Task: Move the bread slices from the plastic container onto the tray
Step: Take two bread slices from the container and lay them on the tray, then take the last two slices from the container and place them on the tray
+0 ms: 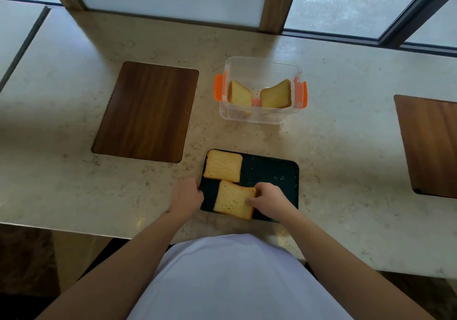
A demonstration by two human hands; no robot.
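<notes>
A dark tray (272,173) lies on the counter near its front edge. One bread slice (222,165) lies flat in the tray's far left corner. A second slice (231,199) lies at the near left, and my right hand (268,199) grips its right edge. My left hand (186,196) holds the tray's left rim. Behind the tray stands a clear plastic container (259,67) with orange clips. Two slices lean inside it, one at the left (239,94) and one at the right (276,95).
A dark wooden board (146,111) is set into the pale stone counter (346,146) to the left of the container. Another wooden board (430,146) sits at the far right. Window frames run along the counter's back edge.
</notes>
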